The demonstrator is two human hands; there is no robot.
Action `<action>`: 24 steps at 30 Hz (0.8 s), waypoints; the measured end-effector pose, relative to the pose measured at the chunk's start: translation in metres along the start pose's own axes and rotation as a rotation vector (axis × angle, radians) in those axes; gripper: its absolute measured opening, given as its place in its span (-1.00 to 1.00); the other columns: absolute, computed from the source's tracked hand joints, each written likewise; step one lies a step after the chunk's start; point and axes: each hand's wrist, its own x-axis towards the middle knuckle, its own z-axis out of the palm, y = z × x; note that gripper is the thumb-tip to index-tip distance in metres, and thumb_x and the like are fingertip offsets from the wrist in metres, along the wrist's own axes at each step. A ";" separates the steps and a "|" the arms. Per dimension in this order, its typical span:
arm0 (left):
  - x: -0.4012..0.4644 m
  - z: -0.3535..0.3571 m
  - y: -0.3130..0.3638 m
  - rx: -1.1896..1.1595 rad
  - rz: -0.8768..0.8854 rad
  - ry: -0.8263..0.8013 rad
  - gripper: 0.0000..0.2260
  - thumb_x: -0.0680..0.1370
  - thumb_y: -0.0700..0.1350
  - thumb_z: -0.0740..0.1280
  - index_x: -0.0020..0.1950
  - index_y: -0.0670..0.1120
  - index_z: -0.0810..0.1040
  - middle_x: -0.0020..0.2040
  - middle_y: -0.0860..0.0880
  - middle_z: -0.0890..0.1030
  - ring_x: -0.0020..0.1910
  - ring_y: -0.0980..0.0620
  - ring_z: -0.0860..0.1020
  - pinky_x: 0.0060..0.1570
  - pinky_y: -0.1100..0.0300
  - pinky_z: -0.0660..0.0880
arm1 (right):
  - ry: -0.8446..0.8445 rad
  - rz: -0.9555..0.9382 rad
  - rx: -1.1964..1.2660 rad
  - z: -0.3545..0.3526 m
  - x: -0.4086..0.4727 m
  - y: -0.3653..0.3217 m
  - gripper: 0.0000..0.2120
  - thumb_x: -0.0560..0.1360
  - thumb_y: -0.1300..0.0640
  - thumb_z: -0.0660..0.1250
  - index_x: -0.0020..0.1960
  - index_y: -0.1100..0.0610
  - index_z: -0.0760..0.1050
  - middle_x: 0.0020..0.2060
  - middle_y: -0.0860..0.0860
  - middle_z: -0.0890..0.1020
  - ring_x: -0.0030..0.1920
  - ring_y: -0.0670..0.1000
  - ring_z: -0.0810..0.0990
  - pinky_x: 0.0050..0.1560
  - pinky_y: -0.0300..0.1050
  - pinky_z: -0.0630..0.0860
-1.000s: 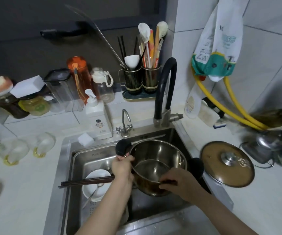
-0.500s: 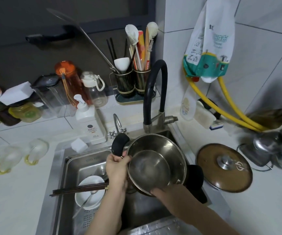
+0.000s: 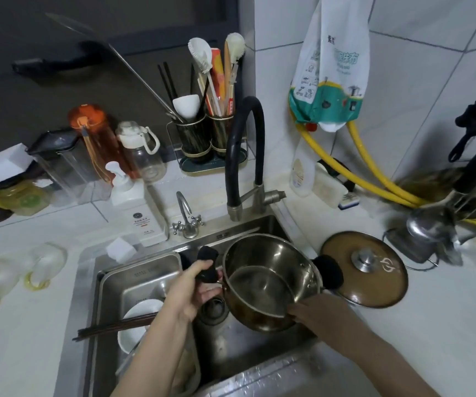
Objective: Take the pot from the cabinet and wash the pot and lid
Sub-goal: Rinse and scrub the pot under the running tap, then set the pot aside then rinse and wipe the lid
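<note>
A steel pot [image 3: 268, 279] with two black handles hangs tilted over the sink [image 3: 231, 348], its mouth turned toward me. My left hand [image 3: 194, 293] grips the pot's left black handle. My right hand [image 3: 314, 313] is at the pot's near rim on the right, fingers reaching under its outer wall; how they lie is hidden. The brown glass lid [image 3: 364, 269] with a metal knob lies flat on the counter just right of the sink.
A black faucet [image 3: 245, 156] arches over the sink's back edge. A white bowl [image 3: 138, 319] with chopsticks [image 3: 116, 329] sits in the sink's left basket. A soap dispenser [image 3: 136, 207], bottles and a utensil holder [image 3: 205, 136] line the back. A kettle [image 3: 428, 233] stands right of the lid.
The pot has tipped further toward me and shifted slightly right. My right hand slid from the front rim to the pot's lower right side. My left hand kept its grip on the handle.
</note>
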 end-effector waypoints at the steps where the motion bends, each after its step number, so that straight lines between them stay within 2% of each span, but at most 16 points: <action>1: -0.002 -0.002 -0.001 0.033 -0.029 -0.050 -0.91 0.50 -0.22 0.30 -0.05 -0.18 0.56 -0.34 -0.10 0.70 -0.38 0.04 0.67 -0.11 0.07 0.60 | 0.045 -0.016 0.036 0.000 -0.007 0.004 -0.72 0.50 -0.17 0.21 0.12 -0.08 0.50 -0.10 -0.03 0.65 -0.02 0.02 0.62 -0.12 -0.26 0.49; 2: -0.003 -0.003 -0.001 0.071 -0.055 -0.095 -0.90 0.48 -0.23 0.30 -0.05 -0.20 0.57 -0.29 -0.12 0.71 -0.33 0.02 0.68 -0.03 0.04 0.58 | 0.098 -0.045 0.023 -0.005 -0.012 0.008 -0.78 0.48 -0.11 0.21 0.07 -0.12 0.51 -0.11 -0.10 0.67 -0.05 -0.06 0.63 -0.12 -0.29 0.51; 4: -0.007 -0.003 -0.003 0.125 -0.099 -0.166 -0.83 0.40 -0.25 0.35 -0.04 -0.26 0.58 -0.22 -0.20 0.71 -0.27 -0.04 0.70 -0.13 0.06 0.65 | 0.183 -0.008 0.094 -0.011 -0.030 0.013 -0.83 0.41 -0.08 0.22 -0.05 -0.15 0.54 -0.21 -0.21 0.67 -0.18 -0.19 0.60 -0.20 -0.43 0.42; 7: -0.018 0.004 -0.011 0.121 -0.127 -0.211 -0.85 0.40 -0.31 0.33 -0.07 -0.32 0.57 -0.26 -0.26 0.70 -0.31 -0.10 0.70 -0.36 0.12 0.64 | 0.177 0.022 0.216 -0.012 -0.054 0.021 -0.81 0.47 -0.15 0.24 -0.12 -0.09 0.57 -0.19 -0.19 0.67 -0.14 -0.19 0.58 -0.09 -0.36 0.41; 10: -0.024 0.011 -0.026 0.110 -0.116 -0.214 -0.82 0.43 -0.33 0.30 0.01 -0.34 0.55 -0.20 -0.29 0.69 -0.27 -0.15 0.69 -0.33 0.09 0.65 | 0.308 0.063 0.265 -0.008 -0.072 0.018 -0.76 0.46 -0.23 0.27 -0.11 -0.10 0.59 -0.12 -0.23 0.67 -0.03 -0.23 0.58 0.03 -0.19 0.50; 12: -0.029 0.017 -0.035 0.109 -0.110 -0.231 -0.67 0.31 -0.29 0.36 0.05 -0.35 0.54 -0.10 -0.34 0.66 -0.18 -0.20 0.67 -0.27 0.07 0.65 | 0.362 0.187 0.450 -0.003 -0.089 0.010 -0.71 0.37 -0.29 0.33 -0.06 -0.15 0.63 0.04 -0.30 0.61 0.19 -0.33 0.46 0.23 -0.22 0.41; 14: -0.038 0.024 -0.043 0.114 -0.123 -0.284 -0.65 0.30 -0.27 0.36 0.05 -0.36 0.54 -0.12 -0.33 0.66 -0.20 -0.20 0.66 -0.31 0.09 0.65 | 0.415 0.374 0.693 0.001 -0.109 -0.003 -0.65 0.30 -0.28 0.41 0.05 -0.24 0.60 0.27 -0.33 0.42 0.36 -0.40 0.20 0.40 -0.33 0.17; 15: -0.044 0.028 -0.047 0.111 -0.127 -0.323 -0.72 0.36 -0.28 0.33 0.03 -0.37 0.55 -0.19 -0.30 0.67 -0.28 -0.17 0.67 -0.39 0.12 0.62 | 0.500 0.478 0.816 0.003 -0.115 -0.010 -0.62 0.31 -0.20 0.44 0.11 -0.24 0.57 0.35 -0.31 0.32 0.40 -0.37 0.14 0.43 -0.27 0.10; 17: -0.054 0.038 -0.055 0.099 -0.135 -0.387 -0.82 0.48 -0.31 0.25 -0.01 -0.37 0.56 -0.31 -0.26 0.67 -0.37 -0.12 0.66 -0.51 0.20 0.57 | 0.736 0.672 1.001 0.006 -0.120 -0.021 -0.54 0.37 -0.01 0.44 0.25 -0.18 0.48 0.42 -0.19 0.27 0.44 -0.20 0.19 0.46 -0.08 0.15; 19: -0.056 0.051 -0.067 0.072 -0.156 -0.440 -0.77 0.52 -0.33 0.22 0.10 -0.42 0.52 -0.16 -0.30 0.65 -0.19 -0.16 0.65 -0.43 0.19 0.60 | 0.900 0.793 1.053 0.009 -0.121 -0.025 -0.51 0.46 0.18 0.39 0.35 -0.03 0.40 0.37 -0.03 0.39 0.39 -0.04 0.33 0.43 -0.02 0.25; 21: -0.057 0.064 -0.080 0.061 -0.198 -0.492 -0.77 0.52 -0.35 0.23 0.14 -0.40 0.51 0.01 -0.32 0.62 0.00 -0.19 0.61 -0.27 0.08 0.64 | 0.964 0.884 0.980 0.010 -0.128 -0.022 -0.48 0.47 0.39 0.29 0.37 0.06 0.36 0.34 0.06 0.44 0.35 0.01 0.38 0.43 0.02 0.27; 24: -0.059 0.086 -0.098 0.152 -0.221 -0.579 -0.80 0.51 -0.38 0.24 0.10 -0.37 0.54 -0.03 -0.31 0.66 -0.01 -0.18 0.65 0.07 -0.07 0.57 | 1.037 1.002 0.930 0.011 -0.152 -0.005 -0.35 0.39 0.55 0.16 0.40 0.10 0.31 0.33 0.08 0.43 0.32 -0.02 0.36 0.44 0.04 0.24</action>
